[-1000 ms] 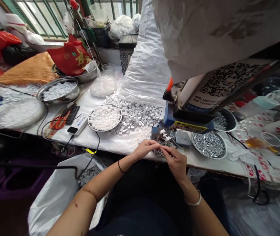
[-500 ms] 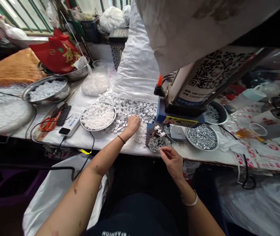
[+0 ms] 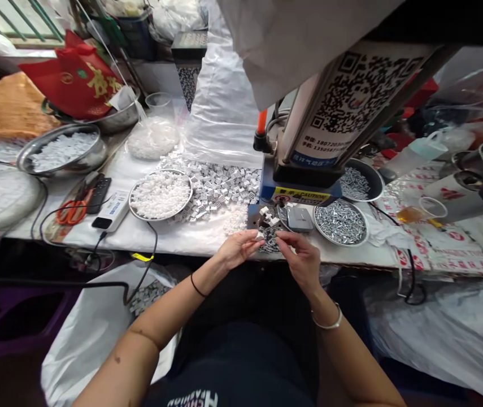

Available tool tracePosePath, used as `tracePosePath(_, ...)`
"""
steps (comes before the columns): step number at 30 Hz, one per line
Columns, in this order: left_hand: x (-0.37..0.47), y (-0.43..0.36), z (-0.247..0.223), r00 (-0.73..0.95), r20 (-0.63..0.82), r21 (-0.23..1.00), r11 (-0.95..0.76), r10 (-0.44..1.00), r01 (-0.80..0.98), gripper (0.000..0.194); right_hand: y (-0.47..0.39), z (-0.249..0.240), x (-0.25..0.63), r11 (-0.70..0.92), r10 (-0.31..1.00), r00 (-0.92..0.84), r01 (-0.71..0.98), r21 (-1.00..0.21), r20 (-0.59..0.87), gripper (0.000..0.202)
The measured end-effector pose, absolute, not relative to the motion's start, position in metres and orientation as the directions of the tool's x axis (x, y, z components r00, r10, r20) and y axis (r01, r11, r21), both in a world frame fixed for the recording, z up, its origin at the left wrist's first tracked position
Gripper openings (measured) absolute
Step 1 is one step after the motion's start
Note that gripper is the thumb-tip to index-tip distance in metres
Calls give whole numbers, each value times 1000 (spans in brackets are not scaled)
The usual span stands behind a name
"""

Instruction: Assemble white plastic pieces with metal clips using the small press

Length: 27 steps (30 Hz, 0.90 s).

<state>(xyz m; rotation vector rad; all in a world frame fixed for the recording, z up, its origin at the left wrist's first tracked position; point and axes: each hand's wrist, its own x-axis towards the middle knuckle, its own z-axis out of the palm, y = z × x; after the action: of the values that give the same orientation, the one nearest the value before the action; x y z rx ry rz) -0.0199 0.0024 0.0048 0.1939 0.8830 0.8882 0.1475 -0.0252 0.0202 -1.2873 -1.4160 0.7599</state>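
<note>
My left hand (image 3: 240, 249) pinches a small white plastic piece (image 3: 260, 235) at the table's front edge. Just to its right, my right hand (image 3: 299, 257) has thumb and forefinger pressed together; whatever is between them is too small to make out. Between and behind the fingertips lies a pile of small metal pins (image 3: 270, 237). Several white blocks (image 3: 269, 215) sit above that pile, at the foot of a press (image 3: 300, 192). Tiny white parts (image 3: 236, 218) lie behind my left hand, with a heap of grey-white square blocks (image 3: 224, 189) farther back.
A bowl of white parts (image 3: 160, 195) stands left, a bowl of metal pins (image 3: 340, 223) right. A grey box-shaped piece (image 3: 299, 219) lies by the press. Orange scissors (image 3: 72, 210) and a power strip (image 3: 111, 212) with cables lie farther left. An open white sack (image 3: 84, 328) hangs below.
My left hand has come back from the block heap toward the right hand, now with a small white piece in its fingers. My right hand stays near the metal pins. The view has shifted slightly.
</note>
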Motion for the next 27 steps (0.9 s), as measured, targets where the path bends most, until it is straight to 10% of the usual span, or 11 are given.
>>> tracePosePath(17,-2,-22,12,257,-643,385,594,722,-706,5,-22,-1,143,781,582,-431,534,-325,689,39)
tracePosePath(23,0,-28,5,210,-613,495,577,762,-650,20,-24,-11,143,770,599,-407,529,-357,690,32)
tracePosePath(27,-7,-17,2,82,-411,826,409,908,-389,31,-12,0,145,612,767,-243,552,-566,593,17)
